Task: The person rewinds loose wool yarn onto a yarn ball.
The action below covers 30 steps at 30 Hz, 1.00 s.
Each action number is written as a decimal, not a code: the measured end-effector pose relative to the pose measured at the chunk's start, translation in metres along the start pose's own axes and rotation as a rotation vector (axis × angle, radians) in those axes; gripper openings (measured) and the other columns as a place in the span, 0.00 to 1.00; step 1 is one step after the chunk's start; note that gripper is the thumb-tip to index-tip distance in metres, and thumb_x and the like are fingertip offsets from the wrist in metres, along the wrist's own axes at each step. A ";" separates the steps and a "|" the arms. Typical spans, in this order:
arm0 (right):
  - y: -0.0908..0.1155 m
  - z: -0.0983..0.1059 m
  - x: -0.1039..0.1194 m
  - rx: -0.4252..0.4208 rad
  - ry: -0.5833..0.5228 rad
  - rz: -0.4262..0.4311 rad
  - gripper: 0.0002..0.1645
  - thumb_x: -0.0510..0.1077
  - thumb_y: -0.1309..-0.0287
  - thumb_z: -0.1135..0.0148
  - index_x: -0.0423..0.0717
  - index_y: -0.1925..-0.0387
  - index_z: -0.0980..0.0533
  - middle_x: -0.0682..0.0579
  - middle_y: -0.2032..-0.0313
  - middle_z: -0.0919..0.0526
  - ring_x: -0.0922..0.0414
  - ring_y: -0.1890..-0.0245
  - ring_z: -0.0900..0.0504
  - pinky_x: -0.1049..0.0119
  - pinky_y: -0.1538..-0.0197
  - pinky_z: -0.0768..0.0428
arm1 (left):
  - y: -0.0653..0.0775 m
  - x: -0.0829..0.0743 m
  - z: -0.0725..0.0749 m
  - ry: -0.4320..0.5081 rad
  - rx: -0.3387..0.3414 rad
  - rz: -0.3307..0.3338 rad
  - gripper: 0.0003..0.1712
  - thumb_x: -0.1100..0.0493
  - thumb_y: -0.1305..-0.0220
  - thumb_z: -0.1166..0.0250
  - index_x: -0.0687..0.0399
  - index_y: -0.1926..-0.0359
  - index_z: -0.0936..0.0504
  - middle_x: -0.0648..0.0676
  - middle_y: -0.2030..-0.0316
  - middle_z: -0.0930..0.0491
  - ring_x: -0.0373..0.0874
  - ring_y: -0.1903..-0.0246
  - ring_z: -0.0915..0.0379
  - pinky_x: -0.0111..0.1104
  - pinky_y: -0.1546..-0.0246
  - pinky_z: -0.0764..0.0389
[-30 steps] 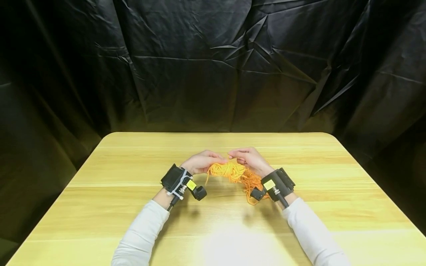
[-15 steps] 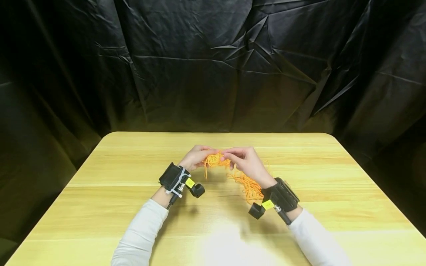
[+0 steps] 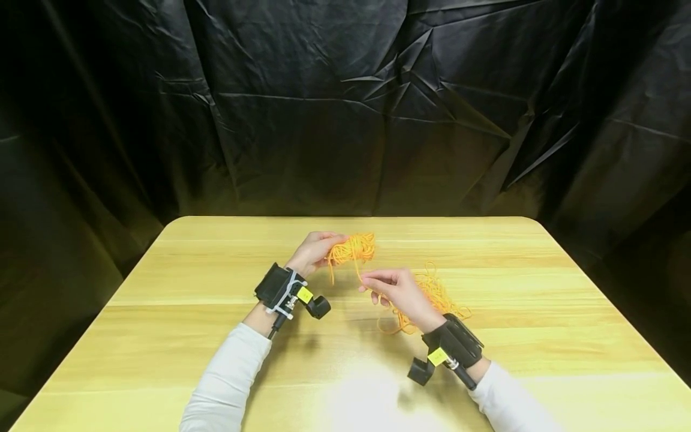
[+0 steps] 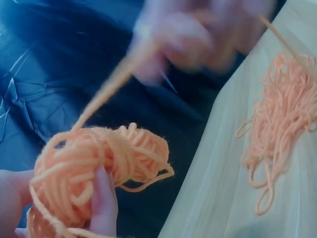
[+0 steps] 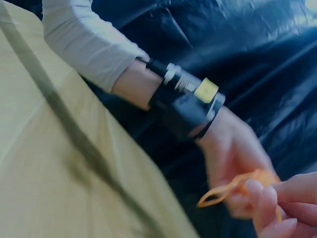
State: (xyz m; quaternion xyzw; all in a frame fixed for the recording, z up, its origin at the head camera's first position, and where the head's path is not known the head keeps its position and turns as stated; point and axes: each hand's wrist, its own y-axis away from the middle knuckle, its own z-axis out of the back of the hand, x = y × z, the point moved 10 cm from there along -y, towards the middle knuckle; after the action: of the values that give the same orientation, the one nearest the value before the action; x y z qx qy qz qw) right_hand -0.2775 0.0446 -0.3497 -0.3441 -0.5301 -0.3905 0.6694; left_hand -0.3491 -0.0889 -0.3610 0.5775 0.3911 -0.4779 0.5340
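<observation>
My left hand grips one end of a wound bundle of orange-yellow yarn, thumb and fingers around it. From the bundle a taut strand runs down to my right hand, which pinches it between thumb and fingertips, a little apart from the bundle. In the left wrist view the wound yarn shows many crossing turns, and the right hand above it is blurred. A short loose strand hangs from the bundle's left end. The right wrist view shows my right fingers partly covering the yarn.
A tangled heap of loose yarn lies on the wooden table, partly behind my right hand. Both wrists wear black straps with small cameras. A black sheet hangs beyond the table's far edge.
My left hand has moved slightly up and left with the bundle. My right hand first came to the bundle, then drew down and away with the strand. The loose heap shows more.
</observation>
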 end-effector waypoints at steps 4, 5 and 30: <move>-0.007 -0.006 -0.022 0.063 -0.004 -0.048 0.20 0.44 0.42 0.46 0.30 0.56 0.25 0.53 0.76 0.23 0.64 0.83 0.37 0.76 0.81 0.41 | 0.000 -0.001 -0.004 0.021 0.029 -0.008 0.21 0.57 0.40 0.43 0.68 0.51 0.27 0.49 0.77 0.25 0.35 0.81 0.31 0.22 0.81 0.29; -0.009 -0.006 -0.028 0.075 -0.009 -0.062 0.21 0.44 0.42 0.46 0.30 0.55 0.26 0.52 0.76 0.24 0.64 0.83 0.37 0.76 0.81 0.42 | 0.000 -0.001 -0.006 0.024 0.045 -0.016 0.21 0.57 0.39 0.43 0.69 0.50 0.28 0.49 0.76 0.25 0.35 0.80 0.31 0.22 0.81 0.29; -0.057 0.038 -0.026 -0.048 -0.145 -0.129 0.19 0.44 0.42 0.46 0.33 0.54 0.26 0.58 0.71 0.20 0.64 0.75 0.28 0.75 0.72 0.31 | 0.011 0.013 -0.045 -0.069 0.429 -0.020 0.12 0.61 0.38 0.46 0.69 0.60 0.25 0.49 0.79 0.24 0.35 0.81 0.31 0.22 0.81 0.30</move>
State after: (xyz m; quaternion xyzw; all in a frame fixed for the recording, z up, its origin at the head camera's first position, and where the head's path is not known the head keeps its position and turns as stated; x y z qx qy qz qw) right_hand -0.3487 0.0560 -0.3651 -0.3524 -0.5887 -0.4194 0.5944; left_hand -0.3296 -0.0466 -0.3719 0.6572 0.2675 -0.5750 0.4074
